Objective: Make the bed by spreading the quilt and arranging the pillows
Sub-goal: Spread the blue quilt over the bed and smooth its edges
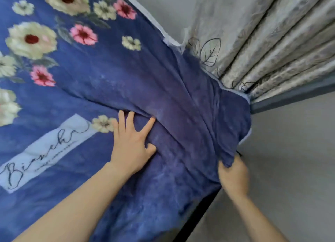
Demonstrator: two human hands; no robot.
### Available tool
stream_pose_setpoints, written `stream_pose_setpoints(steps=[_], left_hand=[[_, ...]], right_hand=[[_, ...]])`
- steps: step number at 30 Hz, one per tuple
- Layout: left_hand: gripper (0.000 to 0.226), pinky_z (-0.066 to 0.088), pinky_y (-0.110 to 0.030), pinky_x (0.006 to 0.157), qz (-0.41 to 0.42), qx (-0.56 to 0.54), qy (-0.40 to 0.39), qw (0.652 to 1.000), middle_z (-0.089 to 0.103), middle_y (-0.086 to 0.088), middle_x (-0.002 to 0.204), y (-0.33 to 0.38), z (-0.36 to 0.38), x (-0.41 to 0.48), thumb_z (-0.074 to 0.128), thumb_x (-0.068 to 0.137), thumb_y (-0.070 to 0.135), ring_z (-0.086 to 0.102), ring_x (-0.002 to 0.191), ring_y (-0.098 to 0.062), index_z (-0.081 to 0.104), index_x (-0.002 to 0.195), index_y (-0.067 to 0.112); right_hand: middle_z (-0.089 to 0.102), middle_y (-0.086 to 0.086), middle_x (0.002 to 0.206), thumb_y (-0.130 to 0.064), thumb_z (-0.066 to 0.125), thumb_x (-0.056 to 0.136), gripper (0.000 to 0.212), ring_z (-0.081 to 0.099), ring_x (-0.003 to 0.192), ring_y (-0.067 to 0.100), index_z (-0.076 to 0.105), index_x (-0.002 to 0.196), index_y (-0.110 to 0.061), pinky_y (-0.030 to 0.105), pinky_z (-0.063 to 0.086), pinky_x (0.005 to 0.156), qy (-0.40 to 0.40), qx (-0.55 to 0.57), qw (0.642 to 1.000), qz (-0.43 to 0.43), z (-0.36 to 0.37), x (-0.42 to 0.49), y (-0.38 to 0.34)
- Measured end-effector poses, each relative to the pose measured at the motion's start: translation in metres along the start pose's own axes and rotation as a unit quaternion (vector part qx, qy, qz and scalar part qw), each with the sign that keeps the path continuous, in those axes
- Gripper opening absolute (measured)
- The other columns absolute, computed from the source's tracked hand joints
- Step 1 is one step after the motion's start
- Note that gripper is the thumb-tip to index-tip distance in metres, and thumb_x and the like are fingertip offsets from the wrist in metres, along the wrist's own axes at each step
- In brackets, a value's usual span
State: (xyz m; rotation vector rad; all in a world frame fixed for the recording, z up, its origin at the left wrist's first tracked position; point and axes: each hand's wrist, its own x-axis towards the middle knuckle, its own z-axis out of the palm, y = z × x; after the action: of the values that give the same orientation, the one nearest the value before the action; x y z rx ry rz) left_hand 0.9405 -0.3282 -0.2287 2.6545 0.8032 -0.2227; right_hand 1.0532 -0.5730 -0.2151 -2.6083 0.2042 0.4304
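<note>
A blue quilt [112, 89] with cream and pink flowers and a pale label reading "Biancha" covers the bed across the left and middle of the view. My left hand [133, 145] lies flat on it with fingers spread, pressing beside a long fold. At the bed's right edge my right hand [233, 176] is closed on the quilt's hanging corner, fingers tucked under the cloth. No pillows are in view.
A pleated grey curtain [272, 42] with leaf outlines hangs at the upper right, touching the quilt's far edge. Grey floor [290, 160] runs along the right side of the bed. A dark bar [290, 97] crosses below the curtain.
</note>
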Motion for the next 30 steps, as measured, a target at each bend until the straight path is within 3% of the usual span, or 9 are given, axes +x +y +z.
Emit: stream_pose_setpoints(steps=[5, 10, 13, 15, 20, 23, 25, 27, 30], left_hand=[[0.081, 0.041, -0.059, 0.093, -0.010, 0.082, -0.046, 0.996, 0.037, -0.023, 0.132, 0.004, -0.011, 0.019, 0.050, 0.063, 0.049, 0.036, 0.117, -0.049, 0.039, 0.142, 0.036], [0.078, 0.049, -0.043, 0.078, 0.001, 0.084, -0.098, 0.992, 0.036, -0.010, 0.116, 0.006, -0.033, 0.033, 0.056, 0.067, 0.055, 0.046, 0.101, -0.037, 0.032, 0.140, 0.042], [0.075, 0.046, -0.038, 0.075, 0.002, 0.079, -0.127, 0.989, 0.038, -0.009, 0.114, 0.009, -0.046, 0.044, 0.061, 0.067, 0.056, 0.051, 0.096, -0.035, 0.035, 0.136, 0.045], [0.073, 0.045, -0.037, 0.073, 0.006, 0.080, -0.144, 0.986, 0.039, -0.008, 0.113, 0.007, -0.051, 0.050, 0.061, 0.066, 0.056, 0.055, 0.093, -0.033, 0.037, 0.134, 0.046], [0.072, 0.047, -0.035, 0.068, 0.013, 0.079, -0.176, 0.981, 0.037, -0.007, 0.115, 0.006, -0.055, 0.054, 0.061, 0.065, 0.054, 0.059, 0.086, -0.032, 0.035, 0.132, 0.047], [0.069, 0.039, -0.031, 0.063, 0.018, 0.090, -0.197, 0.976, 0.037, -0.007, 0.112, 0.008, -0.060, 0.064, 0.061, 0.068, 0.050, 0.059, 0.079, -0.029, 0.034, 0.131, 0.046], [0.063, 0.036, -0.030, 0.063, 0.020, 0.094, -0.212, 0.972, 0.037, -0.006, 0.104, 0.011, -0.063, 0.076, 0.062, 0.070, 0.045, 0.051, 0.072, -0.027, 0.038, 0.129, 0.042], [0.057, 0.036, -0.030, 0.064, 0.023, 0.092, -0.231, 0.968, 0.034, -0.005, 0.096, 0.011, -0.068, 0.087, 0.064, 0.071, 0.042, 0.043, 0.071, -0.026, 0.043, 0.124, 0.038], [0.048, 0.039, -0.030, 0.066, 0.034, 0.090, -0.269, 0.958, 0.047, -0.006, 0.094, 0.013, -0.080, 0.104, 0.066, 0.071, 0.041, 0.045, 0.076, -0.026, 0.049, 0.115, 0.032]], right_hand=[[0.047, 0.024, 0.126, -0.019, 0.072, 0.074, 0.061, 0.048, 0.116, 0.041, 0.045, 0.122, 0.007, 0.044, 0.041, 0.092, 0.056, -0.031, 0.997, 0.046, 0.039, 0.044, -0.052], [0.042, 0.021, 0.132, -0.010, 0.064, 0.070, 0.067, 0.040, 0.120, 0.038, 0.041, 0.132, 0.002, 0.048, 0.033, 0.099, 0.181, -0.018, 0.947, -0.266, 0.008, 0.024, -0.108], [0.057, 0.018, 0.117, -0.011, 0.055, 0.088, 0.051, 0.052, 0.107, 0.034, 0.041, 0.137, -0.005, 0.046, 0.043, 0.086, 0.051, -0.070, 0.925, -0.370, 0.004, 0.047, -0.133], [0.065, 0.017, 0.110, -0.022, 0.046, 0.097, 0.057, 0.061, 0.099, 0.036, 0.024, 0.148, -0.012, 0.043, 0.047, 0.079, -0.078, -0.065, 0.959, -0.263, 0.008, 0.073, -0.150], [0.048, 0.008, 0.141, -0.035, 0.065, 0.083, 0.092, 0.058, 0.115, 0.033, 0.008, 0.154, -0.022, 0.043, 0.057, 0.083, -0.129, 0.021, 0.989, -0.065, 0.022, 0.127, -0.172], [0.068, 0.012, 0.093, -0.039, 0.068, 0.076, 0.067, 0.068, 0.067, 0.028, 0.049, 0.130, -0.003, 0.033, 0.057, 0.048, -0.169, -0.015, 0.985, 0.004, 0.024, 0.138, -0.183], [0.066, 0.013, 0.065, -0.038, 0.067, 0.078, 0.044, 0.065, 0.047, 0.025, 0.063, 0.094, 0.004, 0.032, 0.056, 0.045, -0.190, -0.048, 0.980, 0.023, 0.024, 0.143, -0.193], [0.064, 0.011, 0.060, -0.032, 0.065, 0.080, 0.035, 0.064, 0.040, 0.023, 0.062, 0.086, 0.002, 0.028, 0.052, 0.039, -0.150, -0.037, 0.988, 0.012, 0.022, 0.146, -0.198], [0.064, 0.009, 0.064, -0.016, 0.063, 0.083, 0.024, 0.061, 0.036, 0.016, 0.061, 0.100, 0.000, 0.022, 0.045, 0.035, 0.006, 0.194, 0.981, 0.007, 0.008, 0.136, -0.198]])
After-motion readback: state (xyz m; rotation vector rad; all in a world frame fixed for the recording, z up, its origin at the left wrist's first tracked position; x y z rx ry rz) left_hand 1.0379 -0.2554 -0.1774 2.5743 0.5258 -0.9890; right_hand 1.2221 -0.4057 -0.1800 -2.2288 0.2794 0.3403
